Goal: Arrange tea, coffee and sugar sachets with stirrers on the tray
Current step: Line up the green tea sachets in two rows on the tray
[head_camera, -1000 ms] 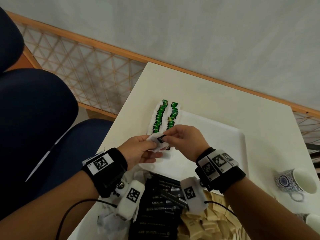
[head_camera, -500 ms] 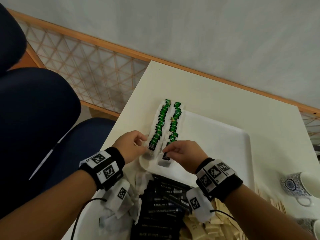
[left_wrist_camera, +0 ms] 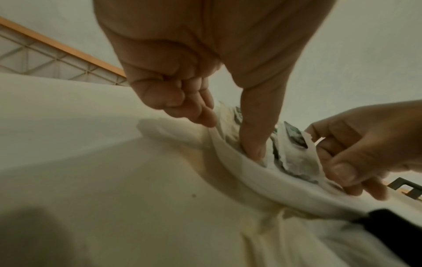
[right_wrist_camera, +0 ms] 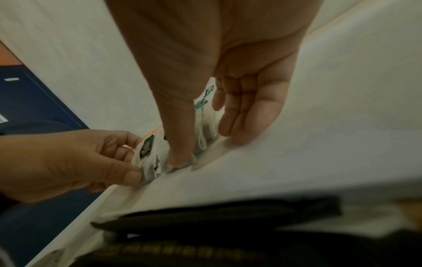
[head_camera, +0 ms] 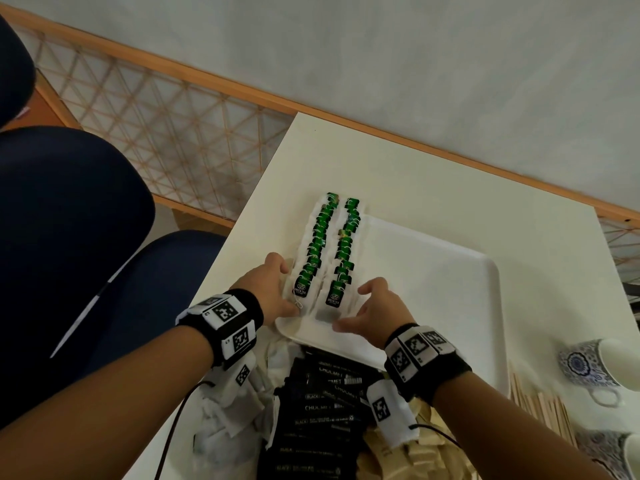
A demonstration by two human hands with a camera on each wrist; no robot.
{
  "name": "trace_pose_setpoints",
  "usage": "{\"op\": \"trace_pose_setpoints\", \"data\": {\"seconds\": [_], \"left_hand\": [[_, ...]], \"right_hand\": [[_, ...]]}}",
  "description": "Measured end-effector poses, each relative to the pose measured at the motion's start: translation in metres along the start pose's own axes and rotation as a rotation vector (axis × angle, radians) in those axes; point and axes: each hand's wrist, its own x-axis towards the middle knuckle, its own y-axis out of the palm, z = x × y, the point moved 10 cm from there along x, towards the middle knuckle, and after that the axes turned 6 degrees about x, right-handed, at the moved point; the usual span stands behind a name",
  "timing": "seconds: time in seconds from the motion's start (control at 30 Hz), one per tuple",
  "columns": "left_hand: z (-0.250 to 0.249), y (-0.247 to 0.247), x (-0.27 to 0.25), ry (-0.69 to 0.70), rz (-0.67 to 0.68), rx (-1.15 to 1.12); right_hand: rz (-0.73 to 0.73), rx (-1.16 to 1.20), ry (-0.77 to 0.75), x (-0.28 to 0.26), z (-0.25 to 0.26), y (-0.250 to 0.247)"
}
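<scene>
Two straight rows of papery, green-tagged tea bags (head_camera: pixel 313 265) lie on one white rounded-rectangular tray (head_camera: pixel 433 289), left hand (head_camera: pixel 273 292) and right hand (head_camera: pixel 381 310) each pinching a row's nearest bag.

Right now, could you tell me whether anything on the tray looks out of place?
The two rows of green tea bags appear to run past the far rim of the white tray, their far ends seemingly over the table. Nothing else stands out.
</scene>
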Motion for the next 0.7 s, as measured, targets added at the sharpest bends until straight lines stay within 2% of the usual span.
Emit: {"op": "trace_pose_setpoints", "data": {"seconds": [0.37, 0.6, 0.7], "left_hand": [[-0.008, -0.005, 0.01, 0.037, -0.053, -0.05], [-0.014, -0.009, 0.005, 0.053, -0.034, -0.036], [-0.014, -0.015, -0.004, 0.056, -0.098, 0.008]], "right_hand": [[-0.059, 0.142, -0.031, 0.021, 0.014, 0.008], [-0.051, 0.138, -0.046, 0.017, 0.018, 0.006], [-0.068, 0.164, -0.044, 0.01, 0.012, -0.002]]}}
